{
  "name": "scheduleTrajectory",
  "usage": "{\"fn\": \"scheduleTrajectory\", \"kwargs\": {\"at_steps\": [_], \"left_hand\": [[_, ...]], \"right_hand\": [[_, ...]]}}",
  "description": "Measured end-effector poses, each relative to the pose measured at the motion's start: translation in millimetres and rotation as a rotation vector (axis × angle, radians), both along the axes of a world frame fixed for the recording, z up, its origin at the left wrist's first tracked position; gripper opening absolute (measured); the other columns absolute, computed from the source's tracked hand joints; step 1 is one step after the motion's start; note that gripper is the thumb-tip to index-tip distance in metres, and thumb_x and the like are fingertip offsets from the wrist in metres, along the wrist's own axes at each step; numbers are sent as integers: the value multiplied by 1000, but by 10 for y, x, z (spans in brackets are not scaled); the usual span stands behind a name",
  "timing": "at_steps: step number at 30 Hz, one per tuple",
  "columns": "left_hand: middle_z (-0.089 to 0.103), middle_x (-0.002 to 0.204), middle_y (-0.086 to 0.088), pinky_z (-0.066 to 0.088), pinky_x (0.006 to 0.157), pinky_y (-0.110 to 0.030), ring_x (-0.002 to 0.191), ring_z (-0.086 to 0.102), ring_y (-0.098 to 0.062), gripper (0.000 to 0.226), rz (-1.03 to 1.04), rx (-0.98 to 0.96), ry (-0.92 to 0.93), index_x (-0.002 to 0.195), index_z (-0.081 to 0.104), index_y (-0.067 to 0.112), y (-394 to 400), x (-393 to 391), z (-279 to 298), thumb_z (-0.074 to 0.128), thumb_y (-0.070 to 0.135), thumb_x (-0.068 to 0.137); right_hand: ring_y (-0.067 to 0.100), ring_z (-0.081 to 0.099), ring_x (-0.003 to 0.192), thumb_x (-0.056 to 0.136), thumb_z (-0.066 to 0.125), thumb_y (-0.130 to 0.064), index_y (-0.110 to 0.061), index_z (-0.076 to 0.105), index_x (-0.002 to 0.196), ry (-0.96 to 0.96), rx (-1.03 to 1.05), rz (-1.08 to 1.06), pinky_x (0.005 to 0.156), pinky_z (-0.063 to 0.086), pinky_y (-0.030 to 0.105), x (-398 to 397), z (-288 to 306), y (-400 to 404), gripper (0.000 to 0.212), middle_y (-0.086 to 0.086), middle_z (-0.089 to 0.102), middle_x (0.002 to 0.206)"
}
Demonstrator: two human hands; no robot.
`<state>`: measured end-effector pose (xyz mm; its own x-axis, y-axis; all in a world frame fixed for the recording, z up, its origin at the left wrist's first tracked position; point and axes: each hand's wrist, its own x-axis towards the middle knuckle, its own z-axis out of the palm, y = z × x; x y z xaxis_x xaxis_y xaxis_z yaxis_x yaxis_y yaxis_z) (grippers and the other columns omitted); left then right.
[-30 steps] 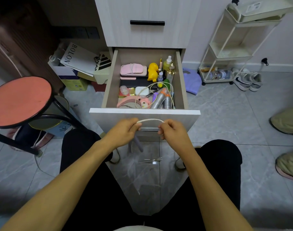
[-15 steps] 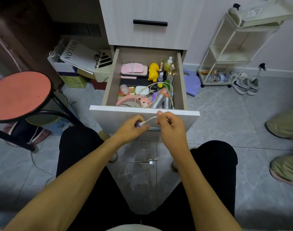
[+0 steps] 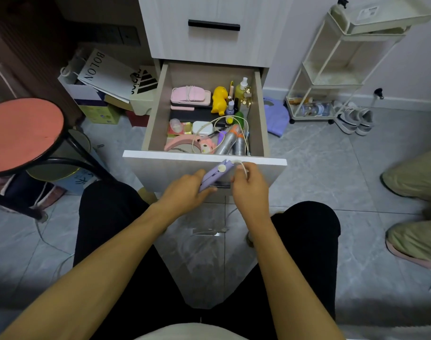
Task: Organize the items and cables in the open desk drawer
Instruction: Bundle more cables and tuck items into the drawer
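Just in front of the pulled-out wooden desk drawer point(image 3: 261, 114), over its white front panel, the left hand point(image 3: 185, 192) grips a flat lilac plastic device point(image 3: 215, 176) with a round white button on its face. The right hand point(image 3: 248, 182), just beside it, pinches a thin white cable point(image 3: 242, 166) that runs from the device's upper tip. The step in hand looks like winding this cable up against the device so the pair can be stored as one tidy bundle. Inside the drawer, a loose cream cord point(image 3: 234, 119) loops over two silver cylindrical cans point(image 3: 230, 142) at the front right corner. The next move calls for the right hand to lay snug turns while the left holds the device steady, then finding a free spot in the drawer.
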<state>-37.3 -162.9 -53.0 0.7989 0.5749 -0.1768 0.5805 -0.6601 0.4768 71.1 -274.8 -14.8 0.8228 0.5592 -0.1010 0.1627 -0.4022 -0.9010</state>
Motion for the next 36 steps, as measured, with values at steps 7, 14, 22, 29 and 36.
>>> {"fn": "scheduleTrajectory", "kwargs": {"at_steps": [7, 14, 22, 29, 36], "left_hand": [[65, 103, -8, 32, 62, -31, 79, 52, -23, 26, -236, 178, 187, 104, 49, 17, 25, 50, 563, 57, 40, 95], [68, 94, -4, 32, 60, -29, 79, 61, -25, 30, -184, 460, 52, 105, 57, 20, 14, -93, 587, 59, 46, 88], [64, 83, -2, 31, 58, -29, 76, 60, -24, 42, -164, 256, -95, 103, 62, 17, 80, -246, 595, 60, 56, 88], [58, 68, 3, 41, 58, -34, 67, 55, -18, 34, 89, -61, -170, 72, 54, 25, 185, -200, 533, 64, 55, 85], [59, 81, 1, 44, 66, -32, 81, 58, -25, 32, -65, 253, 87, 95, 61, 27, 286, -214, 666, 63, 58, 84]], "right_hand": [[5, 55, 59, 89, 65, -39, -12, 64, 73, 24, -8, -41, 58, 44, 21, 98, 32, 78, 32, -4, 60, 63], [8, 35, 42, 84, 65, -11, -14, 40, 51, 302, 11, -235, 39, 33, 15, 209, 108, 162, 41, -5, 39, 44], [-1, 47, 48, 94, 58, -39, -12, 58, 67, 254, 175, -252, 47, 38, 10, 90, 66, 96, 38, -10, 53, 55], [36, 58, 89, 104, 33, -27, -4, 55, 105, -277, -228, 180, 71, 41, 38, -89, -89, -33, 31, 16, 64, 94], [32, 63, 91, 102, 40, -30, -10, 63, 103, -684, -511, 664, 68, 40, 31, -44, 395, -144, 31, 12, 67, 99]]}}
